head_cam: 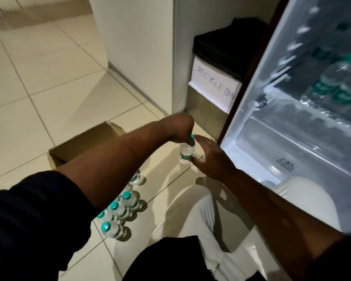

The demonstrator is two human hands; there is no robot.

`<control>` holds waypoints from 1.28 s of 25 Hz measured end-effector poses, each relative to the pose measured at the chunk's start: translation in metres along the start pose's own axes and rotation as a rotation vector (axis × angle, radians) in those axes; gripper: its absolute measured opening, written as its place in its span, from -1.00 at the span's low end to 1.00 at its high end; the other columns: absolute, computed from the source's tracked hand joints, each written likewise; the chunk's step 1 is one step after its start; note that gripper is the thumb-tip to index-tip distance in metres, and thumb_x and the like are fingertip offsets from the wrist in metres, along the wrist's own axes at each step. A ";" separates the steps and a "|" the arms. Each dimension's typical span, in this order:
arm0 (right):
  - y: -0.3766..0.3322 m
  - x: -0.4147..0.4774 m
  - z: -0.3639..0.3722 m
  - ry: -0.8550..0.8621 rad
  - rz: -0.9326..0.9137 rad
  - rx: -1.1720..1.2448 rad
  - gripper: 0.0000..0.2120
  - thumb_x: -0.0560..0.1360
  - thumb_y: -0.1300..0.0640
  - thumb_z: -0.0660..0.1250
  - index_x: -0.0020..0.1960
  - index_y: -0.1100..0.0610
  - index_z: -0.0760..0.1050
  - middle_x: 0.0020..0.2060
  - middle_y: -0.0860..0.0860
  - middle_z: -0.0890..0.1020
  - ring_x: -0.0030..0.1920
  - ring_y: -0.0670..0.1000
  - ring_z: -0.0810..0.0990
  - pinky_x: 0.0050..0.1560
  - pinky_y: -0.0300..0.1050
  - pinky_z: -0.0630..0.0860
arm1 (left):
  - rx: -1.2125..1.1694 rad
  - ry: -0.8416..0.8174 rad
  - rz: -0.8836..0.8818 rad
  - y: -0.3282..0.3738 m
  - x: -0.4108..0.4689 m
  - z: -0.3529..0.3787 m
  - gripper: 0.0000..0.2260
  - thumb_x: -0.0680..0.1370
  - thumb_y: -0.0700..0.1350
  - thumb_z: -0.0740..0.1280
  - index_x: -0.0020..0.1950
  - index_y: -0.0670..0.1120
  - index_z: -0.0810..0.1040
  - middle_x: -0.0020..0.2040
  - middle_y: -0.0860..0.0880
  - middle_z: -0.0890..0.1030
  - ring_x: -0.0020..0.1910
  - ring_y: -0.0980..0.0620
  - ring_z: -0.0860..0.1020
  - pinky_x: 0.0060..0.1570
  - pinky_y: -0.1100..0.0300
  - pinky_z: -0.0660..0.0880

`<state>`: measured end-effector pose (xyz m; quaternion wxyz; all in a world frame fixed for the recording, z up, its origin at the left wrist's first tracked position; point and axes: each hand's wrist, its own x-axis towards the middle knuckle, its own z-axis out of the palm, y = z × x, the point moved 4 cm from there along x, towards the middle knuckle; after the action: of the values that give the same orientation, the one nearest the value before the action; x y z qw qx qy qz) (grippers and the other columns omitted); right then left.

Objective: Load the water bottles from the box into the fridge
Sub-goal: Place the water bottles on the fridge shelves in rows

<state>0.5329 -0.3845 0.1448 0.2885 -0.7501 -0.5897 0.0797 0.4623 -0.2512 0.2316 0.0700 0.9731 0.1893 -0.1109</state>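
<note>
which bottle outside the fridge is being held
The lone bottle beside the open fridge, gripped near its cap by the left hand. The other floor bottles stand clustered nearer the person, untouched.

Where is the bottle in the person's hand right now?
Centre of the head view: the left hand grips the bottle by its neck, with the right hand beside it, just left of the open fridge.

The person wears a dark long-sleeved top [170, 258]. The left sleeve [28, 216], on the side away from the fridge [251, 159], ends well up the arm, its edge bunched in soft folds. The right sleeve [344, 258], on the fridge side, shows only as a dark edge. The trousers [190, 216], just in front of the fridge, are pale cream, loose and creased.
</note>
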 end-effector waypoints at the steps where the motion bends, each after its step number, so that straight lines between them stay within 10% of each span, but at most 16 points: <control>1: 0.002 -0.001 -0.014 0.034 0.001 -0.005 -0.32 0.48 -0.02 0.49 0.51 0.14 0.34 0.43 0.08 0.49 0.41 0.06 0.44 0.45 0.16 0.37 | 0.003 0.025 0.008 0.010 0.005 -0.013 -0.60 0.46 0.14 0.50 0.03 -0.19 0.71 -0.15 -0.11 0.68 -0.17 -0.10 0.61 -0.19 0.10 0.50; 8: 0.018 -0.008 -0.114 0.239 0.171 0.039 -0.35 0.35 -0.34 0.40 0.37 -0.14 0.43 0.16 -0.19 0.57 0.17 -0.13 0.49 0.13 -0.24 0.33 | -0.047 0.212 0.102 0.087 0.028 -0.096 -0.55 0.41 0.16 0.54 -0.39 -0.06 0.39 -0.43 0.02 0.41 -0.40 0.01 0.40 -0.44 0.15 0.25; 14: 0.035 -0.021 -0.192 0.333 0.212 0.103 -0.43 0.42 0.03 0.57 0.38 -0.02 0.47 0.15 -0.22 0.56 0.11 -0.21 0.52 0.01 -0.62 0.29 | 0.046 0.198 0.235 0.154 0.037 -0.157 -0.61 0.45 0.15 0.53 0.00 -0.18 0.71 -0.16 -0.08 0.67 -0.14 -0.09 0.63 -0.15 0.06 0.56; 23: 0.044 -0.029 -0.289 0.532 0.279 0.180 -0.58 0.34 0.01 0.59 0.15 0.00 0.60 -0.01 -0.12 0.70 -0.01 -0.10 0.66 0.10 -0.01 0.61 | 0.000 0.294 0.511 0.215 0.058 -0.225 -0.70 0.52 0.02 0.49 0.19 -0.08 0.69 0.13 -0.03 0.69 0.01 0.00 0.61 0.05 0.10 0.56; 27: 0.056 -0.029 -0.337 0.715 0.300 0.237 -0.68 0.33 0.00 0.63 0.00 -0.04 0.59 -0.11 -0.14 0.72 -0.10 -0.14 0.69 -0.04 -0.11 0.64 | -0.289 0.355 0.566 0.209 0.078 -0.228 -0.31 0.50 0.40 0.31 0.47 -0.03 0.46 0.43 -0.03 0.51 0.29 0.01 0.52 0.10 0.27 0.43; 32: 0.072 -0.014 -0.398 0.919 0.340 0.300 -0.62 0.37 -0.02 0.62 0.11 0.07 0.62 -0.07 -0.06 0.73 -0.08 -0.12 0.71 -0.08 -0.17 0.65 | -0.080 0.350 0.463 0.196 0.122 -0.210 0.02 0.42 0.61 -0.07 0.66 -0.08 0.02 0.66 -0.11 0.02 0.64 -0.07 -0.02 0.53 0.00 0.01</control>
<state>0.7719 -0.5422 0.4303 0.6055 -0.7432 -0.2538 -0.1287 0.6877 -0.3509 0.4233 0.0978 0.9913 -0.0244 0.0851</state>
